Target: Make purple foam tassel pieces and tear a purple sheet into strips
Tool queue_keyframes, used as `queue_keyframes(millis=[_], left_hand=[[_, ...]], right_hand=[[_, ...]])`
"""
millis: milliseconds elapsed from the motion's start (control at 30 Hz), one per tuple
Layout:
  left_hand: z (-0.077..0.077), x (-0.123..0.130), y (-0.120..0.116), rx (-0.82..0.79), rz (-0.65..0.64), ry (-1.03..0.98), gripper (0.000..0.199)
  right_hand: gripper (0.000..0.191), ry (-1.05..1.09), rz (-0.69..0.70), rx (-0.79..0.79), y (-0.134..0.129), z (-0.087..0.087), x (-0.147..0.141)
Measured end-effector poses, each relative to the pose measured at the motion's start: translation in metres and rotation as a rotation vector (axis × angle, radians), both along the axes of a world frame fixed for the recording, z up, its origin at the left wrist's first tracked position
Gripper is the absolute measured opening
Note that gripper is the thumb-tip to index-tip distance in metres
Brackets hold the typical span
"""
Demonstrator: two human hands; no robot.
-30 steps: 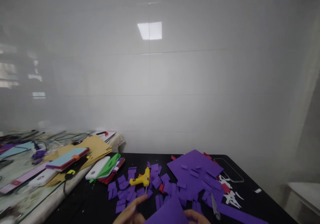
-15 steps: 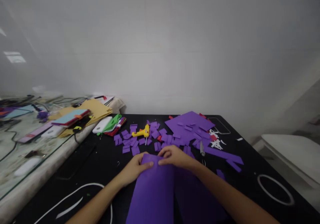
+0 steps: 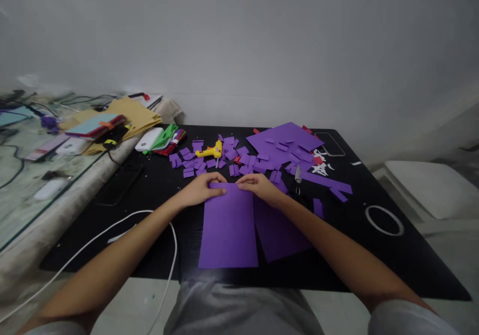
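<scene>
A rectangular purple sheet of paper (image 3: 229, 230) lies at the near side of the black table. My left hand (image 3: 202, 188) grips its far left corner, thumb on top and fingers curled behind the edge. At the far right corner, my right hand (image 3: 261, 187) pinches the same edge in the same way. A second purple sheet (image 3: 282, 238) rests on the table, partly hidden under my right forearm. Just beyond my hands is a scatter of small folded purple paper pieces (image 3: 189, 164), with a yellow glue gun (image 3: 210, 150) among them.
Scissors (image 3: 298, 175), a long purple strip (image 3: 325, 181) and white paper scraps (image 3: 320, 168) lie to the right. A large purple sheet (image 3: 284, 138) is at the back. A white cable (image 3: 175, 245) loops at left. Beside the table stands a cluttered glass-topped surface (image 3: 22, 190).
My view has tilted down, so the table's near edge shows. The purple sheet, curved before, now lies flatter, with both hands still at its far edge.
</scene>
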State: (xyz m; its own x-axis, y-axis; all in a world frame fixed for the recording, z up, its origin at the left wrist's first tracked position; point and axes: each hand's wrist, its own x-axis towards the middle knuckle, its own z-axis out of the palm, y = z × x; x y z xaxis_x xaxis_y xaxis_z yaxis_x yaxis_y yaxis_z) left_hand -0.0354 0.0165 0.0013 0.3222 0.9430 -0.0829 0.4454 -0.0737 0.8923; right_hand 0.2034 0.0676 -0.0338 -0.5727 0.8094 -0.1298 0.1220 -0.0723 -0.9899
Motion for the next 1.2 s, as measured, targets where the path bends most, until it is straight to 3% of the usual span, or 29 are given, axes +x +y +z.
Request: queue_keyframes(millis=[133,300,467,733,933,1200], left_hand=[[-0.004,0.006,0.004,-0.091,-0.065,-0.001,0.033],[-0.018,0.018,-0.001,-0.079,-0.003,-0.084,0.038],[-0.021,0.019,-0.009,-0.054,0.02,-0.142,0.04],[-0.022,0.013,-0.011,-0.101,0.012,-0.211,0.039],[-0.025,0.014,-0.009,-0.076,0.011,-0.182,0.034],[-0.026,0.019,-0.009,0.051,0.129,-0.139,0.026]], right_hand=[[0.025,-0.058,0.02,0.138,0.0,-0.002,-0.001],[0.021,-0.096,0.031,0.287,0.0,-0.002,-0.001],[0.021,-0.071,0.059,0.247,-0.004,0.003,-0.002],[0.027,0.045,0.1,-0.026,-0.01,0.005,-0.006],[0.022,0.065,0.08,-0.007,-0.01,0.001,-0.007],[0.017,0.09,-0.021,0.06,-0.015,-0.003,-0.014]])
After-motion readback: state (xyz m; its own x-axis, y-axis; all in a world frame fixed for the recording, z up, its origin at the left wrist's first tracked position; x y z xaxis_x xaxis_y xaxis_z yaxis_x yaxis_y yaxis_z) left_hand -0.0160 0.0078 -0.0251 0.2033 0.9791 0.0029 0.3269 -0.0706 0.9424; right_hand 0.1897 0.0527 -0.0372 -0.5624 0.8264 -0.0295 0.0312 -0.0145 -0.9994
